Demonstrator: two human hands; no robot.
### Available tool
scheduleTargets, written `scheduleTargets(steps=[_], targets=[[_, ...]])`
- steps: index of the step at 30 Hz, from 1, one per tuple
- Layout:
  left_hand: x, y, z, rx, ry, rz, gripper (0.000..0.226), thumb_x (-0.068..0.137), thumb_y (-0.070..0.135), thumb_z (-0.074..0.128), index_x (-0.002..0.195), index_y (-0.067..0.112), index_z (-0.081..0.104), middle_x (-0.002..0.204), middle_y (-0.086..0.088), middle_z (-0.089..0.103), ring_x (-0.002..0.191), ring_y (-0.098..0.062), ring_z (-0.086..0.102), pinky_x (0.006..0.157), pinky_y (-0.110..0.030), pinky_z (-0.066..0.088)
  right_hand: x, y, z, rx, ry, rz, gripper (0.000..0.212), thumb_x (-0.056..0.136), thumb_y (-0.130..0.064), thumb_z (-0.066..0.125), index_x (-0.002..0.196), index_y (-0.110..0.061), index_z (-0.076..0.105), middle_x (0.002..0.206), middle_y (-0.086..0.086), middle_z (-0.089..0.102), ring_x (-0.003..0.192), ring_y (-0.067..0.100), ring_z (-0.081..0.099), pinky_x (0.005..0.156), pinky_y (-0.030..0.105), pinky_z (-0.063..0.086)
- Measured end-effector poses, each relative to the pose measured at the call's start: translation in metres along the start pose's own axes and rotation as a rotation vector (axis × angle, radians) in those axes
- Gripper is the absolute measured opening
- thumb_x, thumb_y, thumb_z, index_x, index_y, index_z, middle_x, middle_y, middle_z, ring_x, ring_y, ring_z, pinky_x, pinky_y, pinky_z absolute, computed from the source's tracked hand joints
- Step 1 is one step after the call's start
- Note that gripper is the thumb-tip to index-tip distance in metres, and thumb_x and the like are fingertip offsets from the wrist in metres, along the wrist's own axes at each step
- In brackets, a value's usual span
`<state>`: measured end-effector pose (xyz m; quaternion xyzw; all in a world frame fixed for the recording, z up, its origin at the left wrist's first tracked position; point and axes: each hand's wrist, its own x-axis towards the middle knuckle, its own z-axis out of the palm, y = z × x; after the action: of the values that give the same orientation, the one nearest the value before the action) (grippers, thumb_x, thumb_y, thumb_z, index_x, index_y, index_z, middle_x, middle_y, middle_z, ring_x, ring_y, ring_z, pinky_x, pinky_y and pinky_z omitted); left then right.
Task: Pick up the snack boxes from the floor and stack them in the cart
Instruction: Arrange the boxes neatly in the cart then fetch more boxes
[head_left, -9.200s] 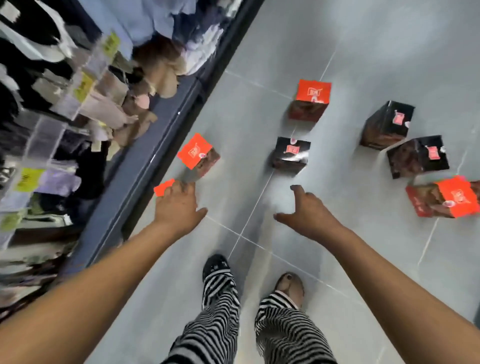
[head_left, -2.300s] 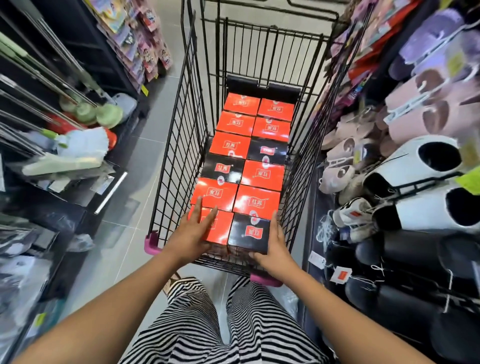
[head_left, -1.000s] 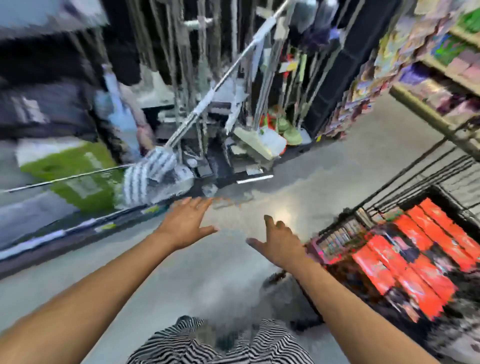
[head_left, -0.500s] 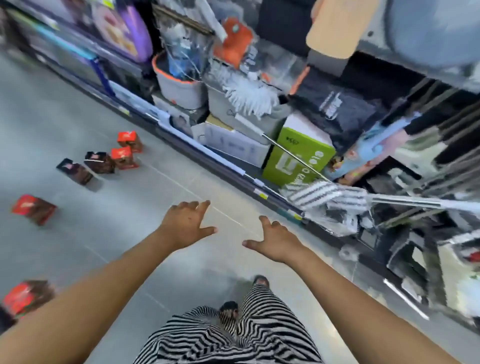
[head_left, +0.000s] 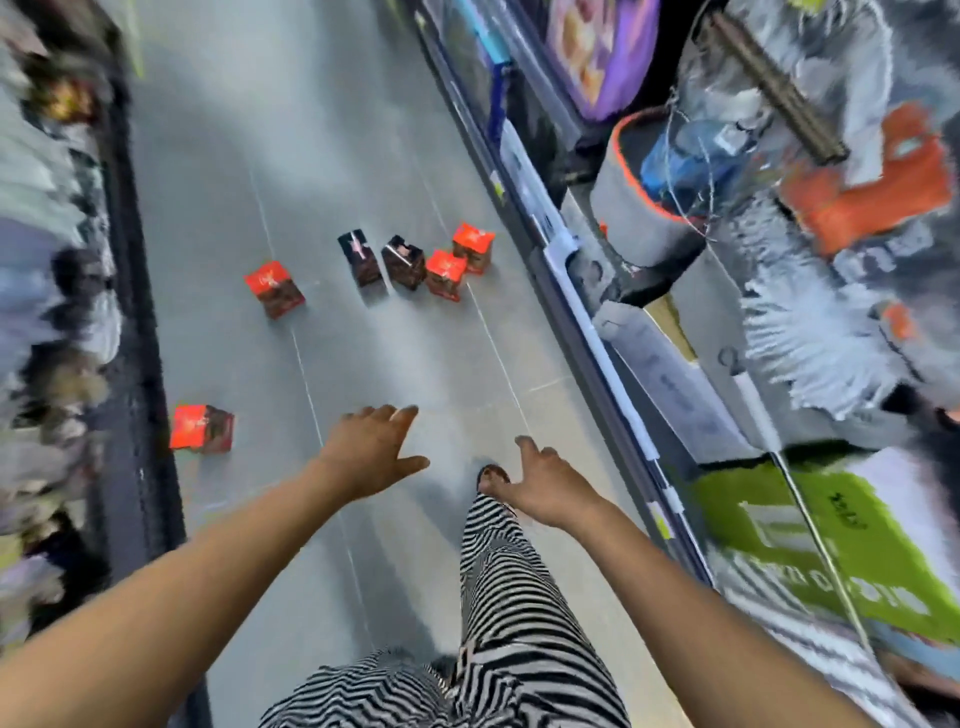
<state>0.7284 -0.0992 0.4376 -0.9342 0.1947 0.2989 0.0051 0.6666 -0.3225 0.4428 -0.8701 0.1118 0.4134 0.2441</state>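
Note:
Several snack boxes lie on the grey aisle floor ahead. A red-topped box (head_left: 201, 428) sits nearest, at the left by the shelf base. Another red box (head_left: 274, 289) stands further on. Beyond it is a cluster: two dark boxes (head_left: 359, 257) (head_left: 404, 261) and two red ones (head_left: 445, 274) (head_left: 472, 247). My left hand (head_left: 371, 448) and my right hand (head_left: 545, 486) reach forward above the floor, fingers spread, holding nothing. Both are well short of the boxes. The cart is out of view.
Shelving runs along both sides of the aisle: blurred goods on the left, a grey bucket (head_left: 640, 205), brushes and a green carton (head_left: 831, 545) on the right. My striped trouser leg (head_left: 511, 582) steps forward below my right hand.
I left the filled cart and turned round into the aisle. Since half a second ago the view has swung so the boxes lie straight ahead; both hands stay empty and spread.

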Motion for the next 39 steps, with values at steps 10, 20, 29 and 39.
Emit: scheduleTargets(steps=[10, 20, 29, 39], targets=[[0.148, -0.036, -0.036, -0.199, -0.051, -0.172, 0.072, 0.089, 0.06, 0.046, 0.146, 0.021, 0.026, 0.141, -0.008, 0.045, 0.126, -0.03, 0.044, 0.1, -0.039, 0.039, 0.17, -0.042, -0.115, -0.138, -0.14, -0.017, 0.089, 0.084, -0.063, 0.055, 0.15, -0.017, 0.017, 0.143, 0.019, 0.039, 0.129, 0.036, 0.043, 0.102, 0.04, 0.042], [0.394, -0.15, 0.0, -0.212, -0.032, -0.219, 0.068, 0.09, 0.052, 0.048, 0.146, 0.019, 0.028, 0.143, -0.01, 0.042, 0.126, -0.031, 0.042, 0.101, -0.04, 0.038, 0.429, -0.064, -0.141, -0.115, -0.176, 0.038, 0.09, 0.083, -0.065, 0.055, 0.15, -0.02, 0.016, 0.141, 0.015, 0.041, 0.126, 0.032, 0.046, 0.1, 0.039, 0.044], [0.682, -0.245, 0.11, -0.272, 0.282, -0.169, 0.066, 0.086, 0.044, 0.056, 0.143, 0.019, 0.034, 0.143, -0.009, 0.041, 0.124, -0.03, 0.044, 0.1, -0.038, 0.038, 0.756, -0.017, -0.087, 0.049, 0.019, 0.017, 0.091, 0.078, -0.062, 0.065, 0.143, -0.016, 0.022, 0.125, 0.012, 0.052, 0.111, 0.028, 0.056, 0.085, 0.032, 0.048], [0.822, -0.315, 0.163, -0.113, 0.547, -0.036, 0.092, 0.073, 0.08, 0.038, 0.143, 0.021, 0.038, 0.149, -0.012, 0.036, 0.139, -0.03, 0.027, 0.111, -0.043, 0.026, 0.959, 0.012, -0.036, 0.24, 0.345, -0.478, 0.129, 0.031, -0.075, 0.081, 0.139, -0.031, 0.027, 0.136, -0.005, 0.049, 0.125, 0.016, 0.05, 0.101, 0.041, 0.046]])
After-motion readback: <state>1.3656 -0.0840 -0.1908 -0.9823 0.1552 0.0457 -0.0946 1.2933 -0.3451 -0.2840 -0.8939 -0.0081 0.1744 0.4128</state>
